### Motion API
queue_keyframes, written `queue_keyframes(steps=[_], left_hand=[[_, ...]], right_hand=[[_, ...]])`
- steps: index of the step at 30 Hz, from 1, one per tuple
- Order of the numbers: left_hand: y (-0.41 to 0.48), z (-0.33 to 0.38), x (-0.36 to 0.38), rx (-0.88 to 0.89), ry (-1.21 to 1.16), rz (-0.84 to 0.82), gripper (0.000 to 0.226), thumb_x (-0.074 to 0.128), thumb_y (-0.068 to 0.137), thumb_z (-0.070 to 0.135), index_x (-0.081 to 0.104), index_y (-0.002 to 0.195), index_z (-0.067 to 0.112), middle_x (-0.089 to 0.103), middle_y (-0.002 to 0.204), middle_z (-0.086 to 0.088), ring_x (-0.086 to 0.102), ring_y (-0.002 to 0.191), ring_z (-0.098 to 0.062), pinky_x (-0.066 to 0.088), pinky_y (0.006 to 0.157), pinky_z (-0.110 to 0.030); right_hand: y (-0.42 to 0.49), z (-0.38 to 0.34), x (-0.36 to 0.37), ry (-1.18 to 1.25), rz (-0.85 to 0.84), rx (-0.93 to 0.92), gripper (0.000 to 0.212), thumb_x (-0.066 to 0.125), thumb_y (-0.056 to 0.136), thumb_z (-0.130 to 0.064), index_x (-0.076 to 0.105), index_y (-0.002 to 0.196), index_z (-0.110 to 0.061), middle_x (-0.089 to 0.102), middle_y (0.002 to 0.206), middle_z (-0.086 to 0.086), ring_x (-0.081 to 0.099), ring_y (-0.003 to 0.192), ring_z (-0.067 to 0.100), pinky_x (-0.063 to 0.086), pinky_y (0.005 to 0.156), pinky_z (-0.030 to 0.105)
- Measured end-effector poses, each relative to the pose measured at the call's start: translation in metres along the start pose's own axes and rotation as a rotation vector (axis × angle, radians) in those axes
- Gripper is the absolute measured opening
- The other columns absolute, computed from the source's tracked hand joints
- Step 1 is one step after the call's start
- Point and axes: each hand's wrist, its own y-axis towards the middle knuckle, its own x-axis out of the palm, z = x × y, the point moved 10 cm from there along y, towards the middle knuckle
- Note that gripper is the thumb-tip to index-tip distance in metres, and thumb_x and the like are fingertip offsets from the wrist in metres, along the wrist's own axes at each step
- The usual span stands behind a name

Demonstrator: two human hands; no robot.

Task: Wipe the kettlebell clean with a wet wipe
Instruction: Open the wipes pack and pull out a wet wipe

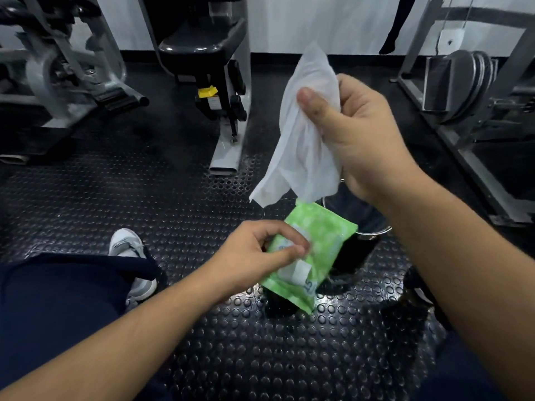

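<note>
Low on the studded floor, half hidden behind the green wipe pack that the left grip clutches, sits the dark kettlebell, likely heavy and hard, while the right grip pinches the limp, soft wet wipe, best bunched before rubbing

Black studded rubber floor; white wall — grey gym machines.
</note>
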Motion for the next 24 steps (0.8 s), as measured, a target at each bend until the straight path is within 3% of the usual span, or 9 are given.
queue_keyframes(steps=[2, 4, 8, 10, 12, 15, 18, 21, 24], left_hand=[[0.003, -0.006, -0.010, -0.018, -0.031, 0.049, 0.012, 0.079, 0.089, 0.009, 0.077, 0.101, 0.010, 0.070, 0.079, 0.017, 0.053, 0.058, 0.006, 0.041, 0.060, -0.009], [0.005, -0.017, -0.023, -0.057, -0.042, 0.097, 0.015, 0.081, 0.087, 0.015, 0.076, 0.101, 0.014, 0.058, 0.064, 0.022, 0.040, 0.056, 0.002, 0.036, 0.060, -0.015], [0.020, -0.052, -0.054, -0.167, -0.030, 0.189, 0.021, 0.083, 0.086, 0.015, 0.065, 0.098, 0.019, 0.051, 0.069, 0.000, 0.038, 0.061, -0.016, 0.031, 0.058, -0.028], [0.033, -0.083, -0.078, -0.278, -0.005, 0.257, 0.026, 0.080, 0.089, 0.011, 0.060, 0.103, 0.016, 0.056, 0.063, 0.004, 0.040, 0.051, -0.011, 0.033, 0.050, -0.023], [0.044, -0.120, -0.108, -0.404, 0.063, 0.331, 0.031, 0.081, 0.088, 0.010, 0.056, 0.106, 0.016, 0.063, 0.076, 0.004, 0.045, 0.051, -0.007, 0.037, 0.048, -0.022], [0.046, -0.186, -0.161, -0.588, 0.147, 0.485, 0.037, 0.084, 0.084, 0.009, 0.051, 0.096, 0.021, 0.063, 0.106, -0.009, 0.058, 0.076, -0.019, 0.049, 0.063, -0.031], [0.038, -0.243, -0.185, -0.730, 0.088, 0.581, 0.045, 0.087, 0.080, 0.009, 0.050, 0.103, 0.017, 0.063, 0.113, -0.012, 0.068, 0.103, -0.032, 0.060, 0.086, -0.045], [0.037, -0.291, -0.189, -0.799, -0.056, 0.664, 0.038, 0.083, 0.085, 0.004, 0.059, 0.115, 0.004, 0.067, 0.107, -0.012, 0.070, 0.101, -0.034, 0.060, 0.091, -0.051], [0.033, -0.336, -0.188, -0.852, -0.087, 0.717, 0.032, 0.078, 0.090, 0.004, 0.068, 0.120, -0.002, 0.071, 0.113, -0.014, 0.069, 0.103, -0.031, 0.058, 0.095, -0.044]], right_hand=[[0.000, 0.009, -0.008, 0.008, 0.036, 0.033, 0.015, 0.069, 0.099, -0.021, 0.063, 0.100, -0.008, 0.068, 0.092, 0.012, 0.066, 0.083, 0.024, 0.059, 0.077, 0.044], [0.000, 0.017, -0.021, 0.019, 0.095, 0.056, 0.019, 0.067, 0.100, -0.022, 0.063, 0.105, -0.005, 0.067, 0.093, 0.012, 0.066, 0.085, 0.023, 0.059, 0.077, 0.041], [-0.001, 0.036, -0.046, 0.009, 0.184, 0.106, 0.037, 0.066, 0.101, -0.025, 0.059, 0.118, 0.007, 0.069, 0.099, 0.013, 0.069, 0.089, 0.024, 0.060, 0.083, 0.043], [-0.003, 0.049, -0.057, -0.034, 0.180, 0.143, 0.034, 0.067, 0.100, -0.027, 0.062, 0.116, 0.002, 0.072, 0.100, 0.012, 0.071, 0.091, 0.025, 0.061, 0.084, 0.044], [-0.008, 0.067, -0.062, -0.082, 0.156, 0.199, 0.024, 0.068, 0.099, -0.030, 0.067, 0.107, -0.008, 0.075, 0.100, 0.010, 0.073, 0.090, 0.024, 0.062, 0.083, 0.044], [-0.024, 0.112, -0.062, -0.097, 0.118, 0.308, 0.024, 0.068, 0.098, -0.028, 0.066, 0.101, -0.005, 0.072, 0.091, 0.011, 0.068, 0.083, 0.025, 0.056, 0.077, 0.043], [-0.041, 0.158, -0.054, -0.054, 0.093, 0.438, 0.025, 0.068, 0.097, -0.028, 0.069, 0.104, -0.004, 0.073, 0.093, 0.014, 0.067, 0.085, 0.027, 0.052, 0.081, 0.044], [-0.052, 0.198, -0.049, -0.030, 0.104, 0.567, 0.020, 0.068, 0.097, -0.027, 0.072, 0.103, -0.009, 0.075, 0.096, 0.017, 0.067, 0.086, 0.030, 0.053, 0.082, 0.050], [-0.056, 0.225, -0.037, -0.020, 0.061, 0.626, 0.022, 0.065, 0.098, -0.024, 0.069, 0.106, -0.004, 0.072, 0.098, 0.027, 0.063, 0.083, 0.032, 0.046, 0.076, 0.052]])
